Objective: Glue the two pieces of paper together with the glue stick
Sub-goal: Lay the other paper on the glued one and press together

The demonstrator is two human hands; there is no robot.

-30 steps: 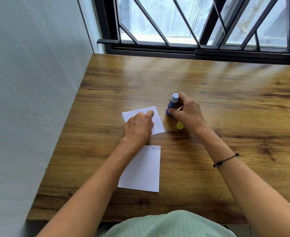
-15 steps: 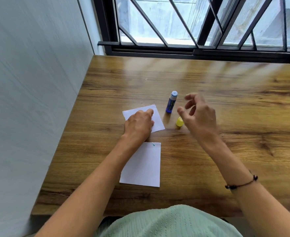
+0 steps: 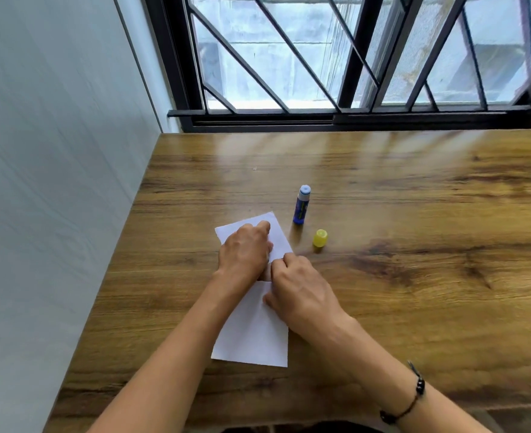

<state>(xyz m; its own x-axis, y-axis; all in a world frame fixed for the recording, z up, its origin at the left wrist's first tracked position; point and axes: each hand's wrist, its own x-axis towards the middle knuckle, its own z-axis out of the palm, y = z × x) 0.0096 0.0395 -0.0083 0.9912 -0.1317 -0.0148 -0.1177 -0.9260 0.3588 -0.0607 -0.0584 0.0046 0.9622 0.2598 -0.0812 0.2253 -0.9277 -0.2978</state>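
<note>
Presently on the wooden desk, placed from the glue stick:
- Glue stick: upright, uncapped.
- Yellow cap: just right and nearer.
- Upper paper: just left; left hand rests on it, fingers curled; grasp cannot be told.
- Lower paper: nearer still; right hand over its top edge, fingers bent at the meeting edges; grasp unclear.

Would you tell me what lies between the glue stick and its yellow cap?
Only bare table separates the upright glue stick from the yellow cap, as the head view shows.
</note>
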